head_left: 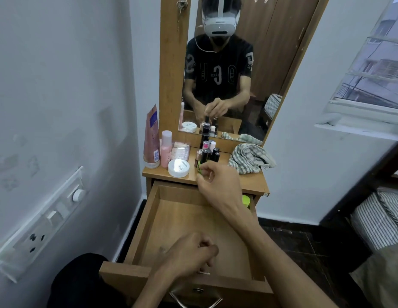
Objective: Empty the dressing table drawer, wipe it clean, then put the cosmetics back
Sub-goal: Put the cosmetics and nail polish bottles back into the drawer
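The wooden drawer (171,218) is pulled out and nearly bare inside; a green-capped item (246,201) shows at its back right corner. My right hand (218,185) is over the table top's front edge, its fingers pinched on a small green bottle (200,167). My left hand (191,254) rests curled on the drawer's front edge, and I cannot tell whether it holds anything. On the table top (253,183) stand a cluster of dark small bottles (208,153), a white round jar (178,167), a pink bottle (166,147), a pink tube (151,138) and a checked cloth (249,160).
A mirror (227,63) rises behind the table top and reflects a person. A wall with a switch panel (38,230) is close on the left. A bed with striped bedding (380,221) stands at the right, under a window (371,70). A metal handle (193,300) hangs on the drawer front.
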`<state>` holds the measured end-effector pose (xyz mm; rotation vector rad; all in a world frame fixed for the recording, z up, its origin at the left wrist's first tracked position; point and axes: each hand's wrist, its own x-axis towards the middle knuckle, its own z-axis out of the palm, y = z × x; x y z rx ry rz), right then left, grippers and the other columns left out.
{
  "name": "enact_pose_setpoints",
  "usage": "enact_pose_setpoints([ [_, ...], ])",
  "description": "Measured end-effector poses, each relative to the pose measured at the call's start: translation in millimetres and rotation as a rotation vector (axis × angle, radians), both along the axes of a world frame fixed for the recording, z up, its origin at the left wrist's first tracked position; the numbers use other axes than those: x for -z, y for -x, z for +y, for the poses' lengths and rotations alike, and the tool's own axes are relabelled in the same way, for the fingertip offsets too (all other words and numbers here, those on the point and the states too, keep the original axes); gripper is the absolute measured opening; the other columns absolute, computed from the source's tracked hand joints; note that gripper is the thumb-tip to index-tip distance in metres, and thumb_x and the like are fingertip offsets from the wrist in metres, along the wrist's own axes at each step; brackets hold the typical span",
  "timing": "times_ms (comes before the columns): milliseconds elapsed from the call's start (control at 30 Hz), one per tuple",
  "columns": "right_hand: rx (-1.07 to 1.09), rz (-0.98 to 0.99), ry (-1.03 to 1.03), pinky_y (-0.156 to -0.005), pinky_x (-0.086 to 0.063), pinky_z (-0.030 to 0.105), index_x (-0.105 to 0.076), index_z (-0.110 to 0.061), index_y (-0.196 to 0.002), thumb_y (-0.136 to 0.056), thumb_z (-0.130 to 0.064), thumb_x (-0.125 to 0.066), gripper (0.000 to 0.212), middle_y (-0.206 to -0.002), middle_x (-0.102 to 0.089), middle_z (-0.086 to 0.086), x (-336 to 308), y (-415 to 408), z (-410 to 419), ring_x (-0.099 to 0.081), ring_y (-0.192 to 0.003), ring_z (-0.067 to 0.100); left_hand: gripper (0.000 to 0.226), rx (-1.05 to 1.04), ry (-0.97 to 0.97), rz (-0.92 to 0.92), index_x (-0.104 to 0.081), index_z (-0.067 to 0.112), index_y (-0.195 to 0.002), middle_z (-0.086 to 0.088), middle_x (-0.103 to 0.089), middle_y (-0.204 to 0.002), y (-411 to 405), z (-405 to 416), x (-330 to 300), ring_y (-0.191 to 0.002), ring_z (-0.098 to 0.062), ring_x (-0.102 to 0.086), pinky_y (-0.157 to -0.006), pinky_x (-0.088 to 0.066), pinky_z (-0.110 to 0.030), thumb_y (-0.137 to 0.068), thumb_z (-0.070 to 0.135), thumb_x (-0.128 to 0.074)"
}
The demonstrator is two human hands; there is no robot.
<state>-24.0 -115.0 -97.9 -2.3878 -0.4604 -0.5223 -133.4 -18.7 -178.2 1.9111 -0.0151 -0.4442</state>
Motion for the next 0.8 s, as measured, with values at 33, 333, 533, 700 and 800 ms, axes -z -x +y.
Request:
enact_pose_setpoints([
  [33, 0.012, 0.012, 0.030, -0.082, -0.060, 0.038, -0.077, -0.020, -0.113, -0.086, -0.034, -0.071, 0.031, -0.094, -0.077, -0.006, 0.5, -1.7, 9.8, -0.068, -0.086, 0.012, 0.024, -0.004, 0.001, -0.007, -0.070, 0.013, -0.086, -0.009, -0.078, -0.086, -0.2, -0.3, -0.2, -0.065, -0.015, -0.068, -0.065, -0.055, -0.030, -0.084, 0.033, -0.059],
  [333, 0.179, 0.001, 0.358, -0.064, -0.036, 0.036, -0.064, -0.013, -0.105, -0.089, -0.056, -0.063, 0.046, -0.098, -0.070, 0.009, 14.1, -27.1, 80.6, -0.067, -0.085, 0.031, 0.037, -0.033, 0.020, -0.022, -0.068, 0.016, -0.080, 0.001, -0.075, -0.072, 2.9, 3.9, -5.0, -0.059, -0.007, -0.068, -0.052, -0.050, -0.021, -0.066, 0.044, -0.047],
  [533, 0.138, 0.053, 0.326, -0.067, -0.039, 0.034, -0.060, -0.013, -0.116, -0.090, -0.053, -0.063, 0.047, -0.103, -0.070, 0.008, 14.2, -24.2, 81.8, -0.067, -0.092, 0.031, 0.028, -0.034, 0.008, -0.010, -0.067, 0.021, -0.078, 0.006, -0.073, -0.067, 0.3, 5.6, -4.8, -0.057, -0.005, -0.067, -0.053, -0.049, -0.022, -0.074, 0.037, -0.044],
  [700, -0.046, 0.044, 0.245, -0.067, -0.044, 0.031, -0.061, -0.028, -0.125, -0.079, -0.060, -0.064, 0.056, -0.104, -0.070, -0.003, 22.4, 22.8, 29.0, -0.064, -0.088, 0.020, 0.030, -0.143, -0.008, -0.032, -0.068, 0.024, -0.077, 0.002, -0.076, -0.075, -4.2, 10.8, 1.0, -0.060, -0.011, -0.069, -0.062, -0.052, -0.032, -0.072, 0.045, -0.048],
  [800, -0.067, 0.173, 0.365, -0.070, -0.053, 0.034, -0.064, -0.033, -0.113, -0.074, -0.063, -0.062, 0.049, -0.097, -0.070, -0.009, 37.1, 40.8, -24.5, -0.065, -0.086, 0.015, 0.038, -0.171, 0.005, 0.019, -0.069, 0.018, -0.082, 0.002, -0.077, -0.073, -4.4, 9.0, 5.0, -0.062, -0.015, -0.071, -0.063, -0.053, -0.034, -0.066, 0.046, -0.049],
])
